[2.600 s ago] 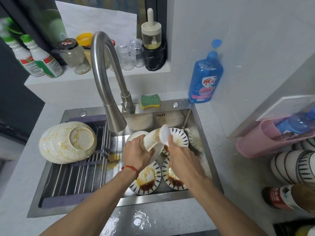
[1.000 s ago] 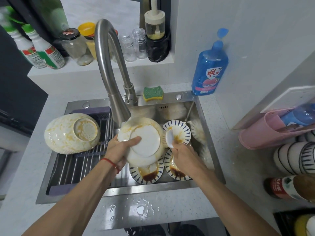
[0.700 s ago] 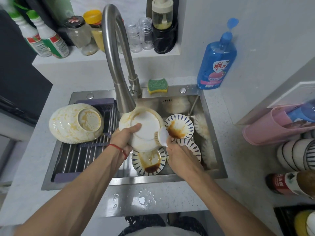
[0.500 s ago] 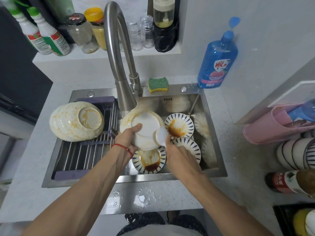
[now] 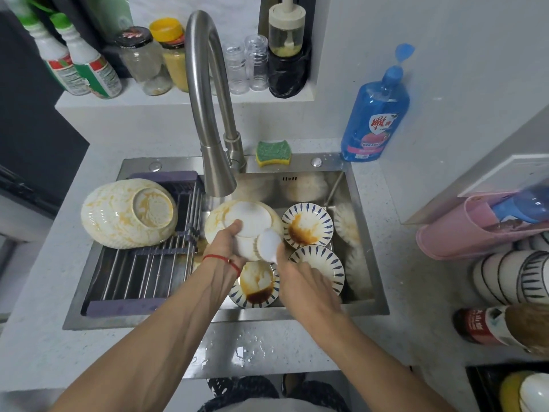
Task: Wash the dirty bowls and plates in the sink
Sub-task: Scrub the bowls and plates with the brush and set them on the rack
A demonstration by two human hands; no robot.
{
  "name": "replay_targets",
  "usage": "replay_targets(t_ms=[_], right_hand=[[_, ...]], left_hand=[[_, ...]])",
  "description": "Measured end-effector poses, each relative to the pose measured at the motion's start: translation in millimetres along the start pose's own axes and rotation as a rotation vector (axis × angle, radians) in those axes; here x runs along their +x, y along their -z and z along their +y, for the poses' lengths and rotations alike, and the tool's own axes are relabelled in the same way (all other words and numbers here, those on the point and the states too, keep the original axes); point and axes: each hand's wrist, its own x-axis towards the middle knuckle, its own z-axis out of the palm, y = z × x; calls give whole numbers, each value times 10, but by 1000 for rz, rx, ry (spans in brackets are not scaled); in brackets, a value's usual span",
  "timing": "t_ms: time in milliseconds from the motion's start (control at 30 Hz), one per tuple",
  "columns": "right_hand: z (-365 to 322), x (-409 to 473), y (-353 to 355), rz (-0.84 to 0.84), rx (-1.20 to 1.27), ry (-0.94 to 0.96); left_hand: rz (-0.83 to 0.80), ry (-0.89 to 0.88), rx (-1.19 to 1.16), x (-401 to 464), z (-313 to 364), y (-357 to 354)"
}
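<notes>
— Bowls and plates, where were they?
— One stained white bowl was upside down over the sink, just under the faucet. The left hand gripped its near rim, fingers curled onto the base.
— And the right hand?
— It pinched a white scrubbing pad against the bowl's side, just right of the left hand.
— Other dishes?
— A sauce-stained patterned plate lay beyond the right hand, another sauced plate between the wrists, and a big stained bowl sat overturned on the drying rack, left of the left hand.
</notes>
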Motion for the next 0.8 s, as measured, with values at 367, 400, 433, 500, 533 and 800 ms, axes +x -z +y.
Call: replay_targets(t_ms=[367, 400, 433, 500, 533, 800], right_hand=[[-15, 29, 12, 5, -63, -91], [-64, -41, -20, -5, -44, -38], [-97, -108, -36, -28, -37, 16], [-4, -64, 27, -32, -44, 15], [99, 34, 78, -15, -54, -26], [180, 404, 188, 68, 47, -146]], left_hand=[[74, -55, -11, 290, -130, 79], [90, -76, 9, 229, -127, 57], [97, -89, 33, 181, -132, 36], [120, -121, 63, 78, -151, 39], [141, -153, 80, 0, -159, 36], [-152, -455, 452, -248, -294, -42]])
